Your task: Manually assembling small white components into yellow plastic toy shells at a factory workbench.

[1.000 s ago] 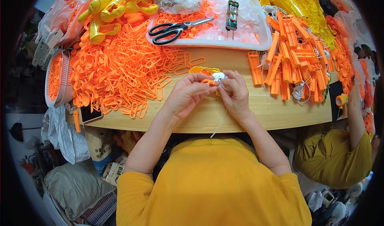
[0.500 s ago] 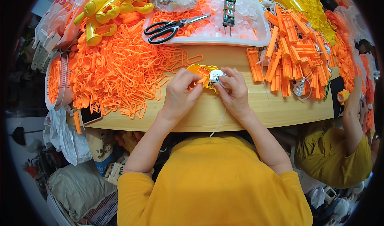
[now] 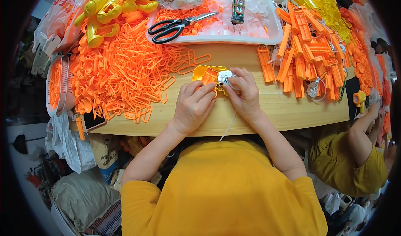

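Observation:
A yellow plastic shell half (image 3: 200, 71) lies on the table before me, its open side up, with an orange piece (image 3: 210, 76) inside. My right hand (image 3: 245, 92) pinches a small white plastic housing (image 3: 225, 76) at the shell's right end. From under that hand a thin pale wire (image 3: 228, 126) trails toward the table's front edge. My left hand (image 3: 193, 106) is closed at the shell's near side. A bit of a small orange part (image 3: 215, 94) shows at its fingertips; the fingers hide the rest.
Orange clip-shaped parts (image 3: 125, 64) are heaped at left, below yellow shells (image 3: 100, 31). A white tray (image 3: 200, 39) holds scissors (image 3: 175, 27), clear caps and a battery pack (image 3: 238, 8). Orange battery holders (image 3: 298, 52) are piled at right. A co-worker's arm (image 3: 362, 131) is at far right.
My left hand has moved down and slightly left, its fingers now curled lower over the shell's near edge. The right hand stays on the white housing. The co-worker's arm has lowered.

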Demonstrator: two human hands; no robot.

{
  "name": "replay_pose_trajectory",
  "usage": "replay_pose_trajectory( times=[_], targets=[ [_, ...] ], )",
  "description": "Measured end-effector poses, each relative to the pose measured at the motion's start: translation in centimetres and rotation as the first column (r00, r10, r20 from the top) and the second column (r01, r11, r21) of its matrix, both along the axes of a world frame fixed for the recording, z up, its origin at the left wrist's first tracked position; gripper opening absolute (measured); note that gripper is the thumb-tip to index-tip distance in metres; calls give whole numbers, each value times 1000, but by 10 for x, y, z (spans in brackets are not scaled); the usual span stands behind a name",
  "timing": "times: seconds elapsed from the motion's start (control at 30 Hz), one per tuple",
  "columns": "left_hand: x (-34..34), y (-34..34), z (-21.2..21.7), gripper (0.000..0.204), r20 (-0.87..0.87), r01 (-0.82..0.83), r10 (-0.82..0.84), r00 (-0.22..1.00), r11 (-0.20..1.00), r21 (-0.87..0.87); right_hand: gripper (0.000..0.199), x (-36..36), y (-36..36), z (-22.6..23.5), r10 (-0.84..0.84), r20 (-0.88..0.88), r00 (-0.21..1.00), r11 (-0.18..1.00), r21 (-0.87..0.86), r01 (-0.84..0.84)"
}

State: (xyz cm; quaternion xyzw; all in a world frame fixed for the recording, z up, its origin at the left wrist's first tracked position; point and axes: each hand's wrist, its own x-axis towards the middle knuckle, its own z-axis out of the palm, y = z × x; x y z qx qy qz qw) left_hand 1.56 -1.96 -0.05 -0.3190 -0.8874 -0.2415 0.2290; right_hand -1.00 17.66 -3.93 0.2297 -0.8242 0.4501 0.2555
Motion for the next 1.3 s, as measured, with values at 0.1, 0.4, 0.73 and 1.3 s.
replay_pose_trajectory(
  times=[0.1, 0.4, 0.73, 1.3],
  targets=[
    [2, 3, -7, 20, -44, -35, 35, 998, 999, -2, 28, 0, 0, 0, -3, -2, 1000, 1000, 7, 3],
    [3, 5, -16, 20, -130, -59, 52, 990, 997, -52, 29, 0, 0, 1, -2, -2, 1000, 1000, 11, 2],
    [-2, 3, -21, 19, -131, -48, 28, 991, 987, -151, 29, 0, 0, 2, 2, -26, 1000, 999, 47, 0],
    [-31, 1, 18, 17, 8, 168, -168, 986, 978, -122, 31, -4, 4, 5, 13, 6, 1000, 998, 68, -14]
  ],
)
